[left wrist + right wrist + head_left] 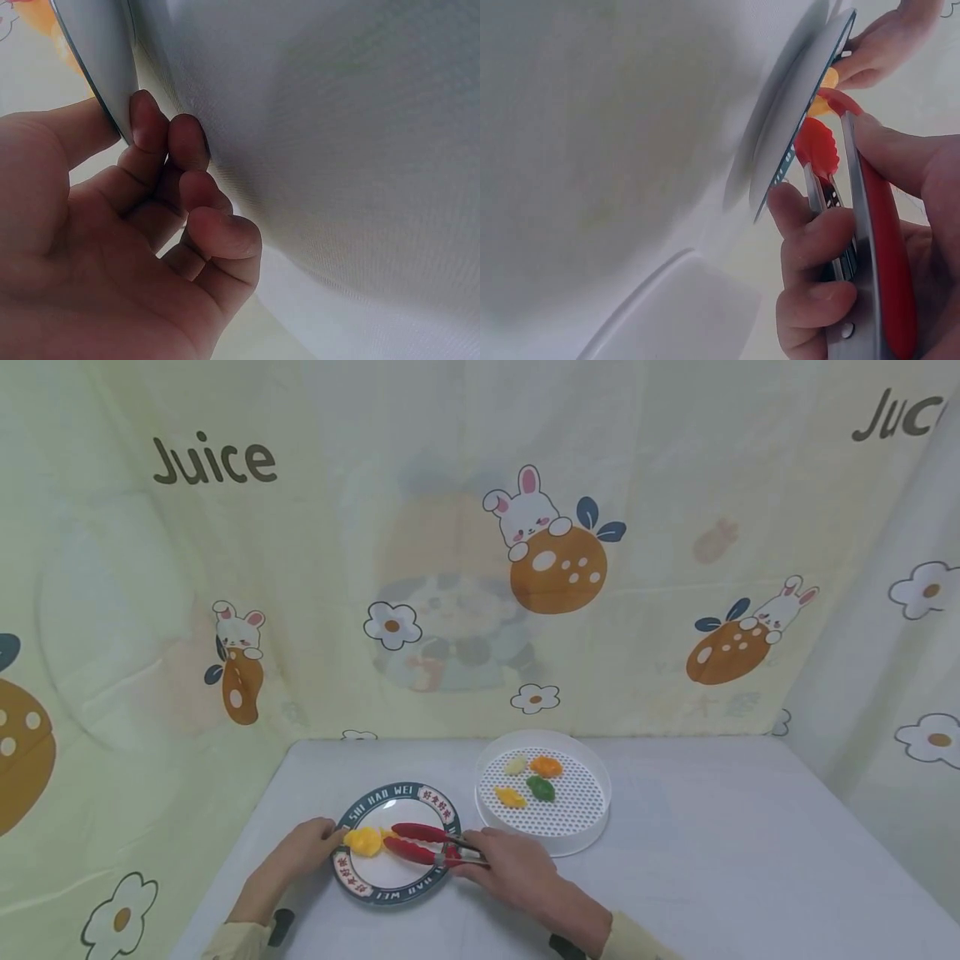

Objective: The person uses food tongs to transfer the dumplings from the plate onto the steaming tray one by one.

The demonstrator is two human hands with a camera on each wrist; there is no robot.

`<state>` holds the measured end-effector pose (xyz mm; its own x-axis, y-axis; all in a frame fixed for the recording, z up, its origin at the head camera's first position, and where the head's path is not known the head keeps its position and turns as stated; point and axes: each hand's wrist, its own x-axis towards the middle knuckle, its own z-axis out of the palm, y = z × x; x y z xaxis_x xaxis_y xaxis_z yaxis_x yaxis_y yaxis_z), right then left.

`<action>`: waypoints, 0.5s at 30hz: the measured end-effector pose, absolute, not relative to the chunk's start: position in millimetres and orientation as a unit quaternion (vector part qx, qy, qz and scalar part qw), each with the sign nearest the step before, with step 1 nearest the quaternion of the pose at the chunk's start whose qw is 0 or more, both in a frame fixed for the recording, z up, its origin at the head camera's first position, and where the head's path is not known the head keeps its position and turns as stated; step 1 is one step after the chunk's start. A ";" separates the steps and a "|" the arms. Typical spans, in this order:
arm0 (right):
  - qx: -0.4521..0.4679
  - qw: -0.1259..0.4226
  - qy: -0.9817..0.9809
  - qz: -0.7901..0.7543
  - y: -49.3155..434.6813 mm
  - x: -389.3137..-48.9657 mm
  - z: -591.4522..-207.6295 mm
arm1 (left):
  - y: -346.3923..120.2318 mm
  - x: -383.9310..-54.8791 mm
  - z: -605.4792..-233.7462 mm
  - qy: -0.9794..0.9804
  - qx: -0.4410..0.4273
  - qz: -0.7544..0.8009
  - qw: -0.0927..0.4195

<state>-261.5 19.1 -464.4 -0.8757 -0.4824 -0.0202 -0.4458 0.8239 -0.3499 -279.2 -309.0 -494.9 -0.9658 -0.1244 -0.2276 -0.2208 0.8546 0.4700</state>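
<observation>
My left hand [303,846] pinches the left rim of a round plate [397,872], white with a dark green lettered border. In the left wrist view, the thumb lies on the plate's upper side and curled fingertips [148,124] sit beneath its edge. My right hand [517,868] grips metal tongs with red tips and handles [889,255]. Their red tips stand apart over the plate, pointing left. On the plate's left side lies a yellow dumpling-shaped piece [364,842], close to my left thumb. More yellow shows beside the upper tong tip, partly hidden by it.
Behind and right of the plate stands a round white perforated tray [576,806]. It holds a green piece [541,788], an orange piece [547,766], a yellow piece [511,797] and a pale piece [516,765]. A printed curtain [450,527] hangs behind the white-covered table [720,860].
</observation>
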 end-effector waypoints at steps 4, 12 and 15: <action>-0.234 0.053 0.954 -0.177 25.2 -261.3 -464.0 | -307.8 -277.3 -494.3 0.959 -0.084 0.256 0.086; -0.237 0.044 0.947 -0.211 37.9 -262.6 -463.1 | -306.6 -275.6 -491.1 0.961 -0.073 0.255 0.080; -0.242 0.040 0.946 -0.212 40.3 -263.6 -463.4 | -306.5 -275.7 -490.5 0.960 -0.073 0.256 0.081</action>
<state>-263.6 40.3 -463.4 -0.8797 -0.4747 0.0272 -0.4411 0.7934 -0.4195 -275.7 -306.5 -490.5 -0.9762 -0.0986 -0.1931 -0.1817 0.8580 0.4804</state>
